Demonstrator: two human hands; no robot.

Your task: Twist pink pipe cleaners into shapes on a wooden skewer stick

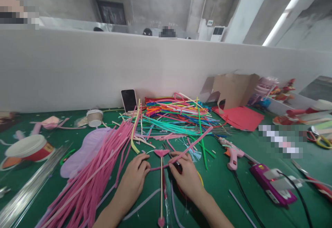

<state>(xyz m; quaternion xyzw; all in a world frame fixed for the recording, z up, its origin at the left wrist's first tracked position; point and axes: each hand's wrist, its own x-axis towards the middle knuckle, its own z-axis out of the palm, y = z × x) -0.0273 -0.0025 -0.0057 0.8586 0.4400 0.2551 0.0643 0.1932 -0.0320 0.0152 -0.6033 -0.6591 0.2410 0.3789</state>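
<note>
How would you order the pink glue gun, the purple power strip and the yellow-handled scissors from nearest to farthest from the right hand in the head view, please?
1. Pink glue gun: just to the right of the right hand.
2. Purple power strip: farther right, past the glue gun.
3. Yellow-handled scissors: farthest, near the picture's right edge.

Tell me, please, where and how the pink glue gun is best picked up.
Probably by its handle, with the right hand from the near side: the glue gun lies with its handle toward the person and nozzle pointing away and leftward. Grip clear of the cord at the handle's end.
</note>
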